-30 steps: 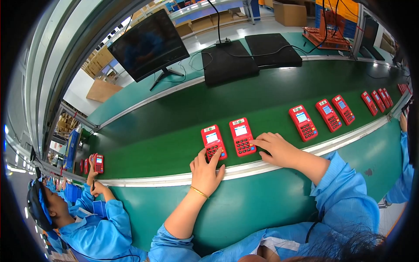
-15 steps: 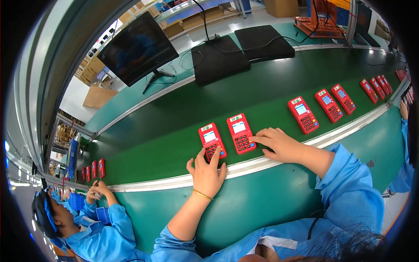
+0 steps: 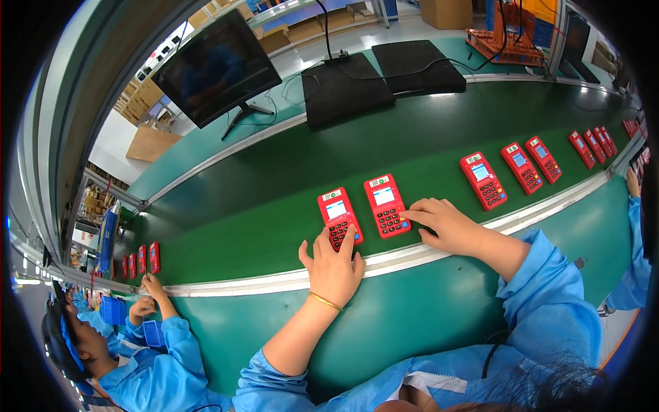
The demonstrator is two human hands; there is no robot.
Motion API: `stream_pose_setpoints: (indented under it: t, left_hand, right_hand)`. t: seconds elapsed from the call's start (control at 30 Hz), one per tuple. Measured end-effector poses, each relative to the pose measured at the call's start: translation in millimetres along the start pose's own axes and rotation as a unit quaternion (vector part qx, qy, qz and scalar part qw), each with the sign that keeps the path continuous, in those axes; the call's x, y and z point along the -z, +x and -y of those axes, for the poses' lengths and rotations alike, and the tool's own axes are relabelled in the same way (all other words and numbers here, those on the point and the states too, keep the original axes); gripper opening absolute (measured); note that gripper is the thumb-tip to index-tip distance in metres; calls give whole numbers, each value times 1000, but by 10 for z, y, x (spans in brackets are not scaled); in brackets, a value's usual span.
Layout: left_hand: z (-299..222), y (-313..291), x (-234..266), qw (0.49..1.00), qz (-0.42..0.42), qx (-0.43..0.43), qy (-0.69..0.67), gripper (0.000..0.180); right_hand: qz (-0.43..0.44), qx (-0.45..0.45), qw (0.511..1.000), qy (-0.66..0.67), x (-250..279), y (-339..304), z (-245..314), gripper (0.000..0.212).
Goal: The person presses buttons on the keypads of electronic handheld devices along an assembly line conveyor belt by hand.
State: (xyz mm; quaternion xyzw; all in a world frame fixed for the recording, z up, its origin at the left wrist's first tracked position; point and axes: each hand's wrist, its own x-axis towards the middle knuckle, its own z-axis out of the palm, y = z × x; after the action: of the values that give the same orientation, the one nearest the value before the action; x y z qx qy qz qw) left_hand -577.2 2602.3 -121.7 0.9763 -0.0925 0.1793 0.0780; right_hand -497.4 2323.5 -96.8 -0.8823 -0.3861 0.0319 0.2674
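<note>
Two red handheld card payment terminals with lit screens and dark keys lie face up side by side on the green belt before me. My left hand [image 3: 334,269] rests over the lower keys of the left terminal [image 3: 334,209], fingertips on its keypad and fingers spread. It hides part of those keys. At the lower right keys of the other terminal [image 3: 386,206], the index fingertip of my right hand [image 3: 449,229] touches the edge of the keypad. That hand's fingers are loosely apart, gripping nothing.
More red terminals [image 3: 482,180] lie along the belt to the right, and several [image 3: 154,257] at the far left. A co-worker's hand [image 3: 152,285] reaches toward those. A white rail [image 3: 274,283] edges the belt. Behind stand a monitor [image 3: 216,69] and black mats [image 3: 347,89].
Both terminals and my hands sit slightly farther right in the picture; my fingers stay at the keypads. The co-worker's hand at the left has moved up to the terminals there.
</note>
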Motion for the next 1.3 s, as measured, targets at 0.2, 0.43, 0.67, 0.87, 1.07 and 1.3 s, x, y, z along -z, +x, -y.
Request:
stream_pose_setpoints:
  t: [0.2,0.43,0.67,0.87,1.07,1.3]
  left_hand:
    - [81,-90,99,998,24,-11,-56,67]
    - [234,-60,60,997,25,-32,-63,68]
    - [196,11,11,999,19,-39,-32,63]
    - [221,1,-15,998,9,-47,-32,62]
    - [177,49,42,998,27,-37,-39,64]
    - [221,-73,103,994,58,-36,-89,68]
  right_hand:
    - [-12,12,1000,-27,-10,-59,27,56]
    - [-16,14,999,-38,-22,-60,57,58]
    - [-19,-6,999,-47,-41,2,74,54]
    - [-31,0,994,-106,-72,29,155,53]
    - [-38,16,983,-178,-136,25,155,55]
    - [-57,14,989,-137,-172,-45,163,59]
